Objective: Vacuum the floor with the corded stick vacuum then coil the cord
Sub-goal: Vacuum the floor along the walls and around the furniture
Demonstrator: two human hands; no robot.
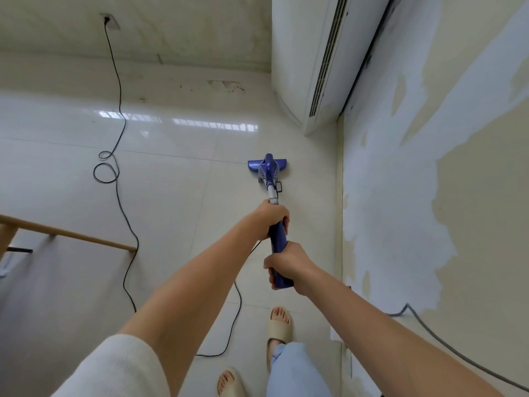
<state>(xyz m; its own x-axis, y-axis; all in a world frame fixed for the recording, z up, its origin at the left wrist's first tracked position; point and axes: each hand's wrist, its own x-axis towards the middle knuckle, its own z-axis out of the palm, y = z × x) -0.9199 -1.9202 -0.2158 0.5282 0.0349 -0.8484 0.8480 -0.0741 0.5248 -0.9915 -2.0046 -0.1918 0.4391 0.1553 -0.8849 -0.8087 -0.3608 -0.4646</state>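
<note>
Head view: you stand over the tiled floor (171,210).
Vacuum (270,173): blue head flat on the floor, near the wall.
Left hand (272,217): wrapped round the shaft.
Right hand (286,263): clamped on the handle — lower down.
Cord (118,179): loose loops — plugged into the wall socket (108,20).

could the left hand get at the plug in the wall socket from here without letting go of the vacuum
Probably not. The left hand grips the vacuum handle, and the plug sits in the socket on the far wall, across open floor. Nothing blocks the way; it simply looks well beyond arm's reach.
</note>
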